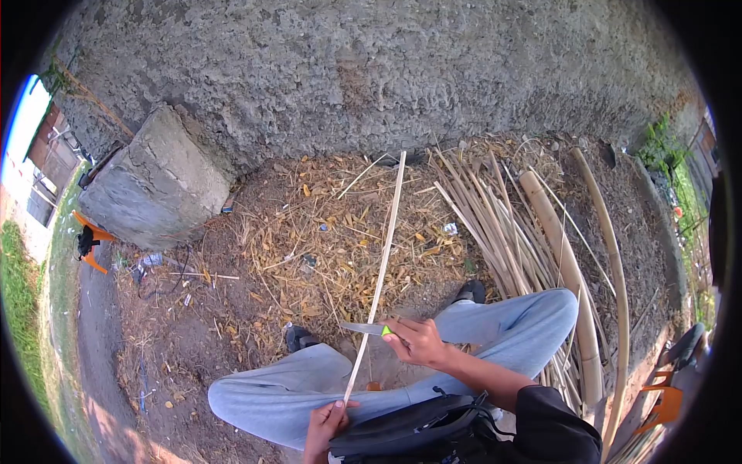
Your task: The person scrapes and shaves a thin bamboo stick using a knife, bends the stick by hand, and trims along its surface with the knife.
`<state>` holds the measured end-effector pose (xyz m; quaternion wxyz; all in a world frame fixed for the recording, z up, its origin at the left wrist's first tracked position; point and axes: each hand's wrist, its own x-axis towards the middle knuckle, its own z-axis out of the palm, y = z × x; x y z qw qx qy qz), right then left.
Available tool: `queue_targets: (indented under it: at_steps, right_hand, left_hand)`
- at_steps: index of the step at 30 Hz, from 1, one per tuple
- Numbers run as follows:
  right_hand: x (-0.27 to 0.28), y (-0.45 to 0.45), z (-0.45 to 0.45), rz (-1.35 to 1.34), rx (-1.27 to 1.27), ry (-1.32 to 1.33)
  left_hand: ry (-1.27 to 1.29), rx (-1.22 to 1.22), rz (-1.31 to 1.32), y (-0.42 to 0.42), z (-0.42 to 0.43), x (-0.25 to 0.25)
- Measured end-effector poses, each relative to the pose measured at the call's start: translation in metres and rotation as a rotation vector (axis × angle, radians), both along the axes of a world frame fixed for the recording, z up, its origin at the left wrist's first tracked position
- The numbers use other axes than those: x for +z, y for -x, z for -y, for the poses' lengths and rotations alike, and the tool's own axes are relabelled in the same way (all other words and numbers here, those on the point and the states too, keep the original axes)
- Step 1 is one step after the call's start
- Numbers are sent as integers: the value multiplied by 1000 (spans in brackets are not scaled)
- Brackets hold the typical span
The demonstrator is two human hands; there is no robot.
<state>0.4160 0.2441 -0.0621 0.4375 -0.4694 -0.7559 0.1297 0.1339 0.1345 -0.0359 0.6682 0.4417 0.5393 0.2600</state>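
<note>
A long, thin bamboo strip (388, 244) slants up and away from my lap, its far end near the base of the wall. My left hand (326, 424) pinches its near end above my jeans. My right hand (417, 340) is closed round the green handle of a knife (362, 328). The knife's blade points left and crosses the strip partway along; I cannot tell how deeply it touches. Most of the handle is hidden in my fingers.
Split bamboo strips (495, 224) lie piled to the right, beside a thick bamboo pole (568, 278) and a thinner curved pole (610, 255). A concrete block (158, 178) leans at the rough wall (371, 77). Shavings and dry leaves litter the ground. At far right, another person's foot (684, 344) shows.
</note>
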Motion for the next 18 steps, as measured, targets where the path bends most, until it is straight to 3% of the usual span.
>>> queue_targets:
  at_steps: [7,9,18]
  right_hand:
    - [2,14,28,89,91,28]
    - [0,22,36,81,198,64]
    - [-12,23,33,96,153,41]
  left_hand:
    - [69,42,19,-16,-15,-1]
    - [214,112,153,-21,-24,3]
    - [302,91,274,-27,-30,2]
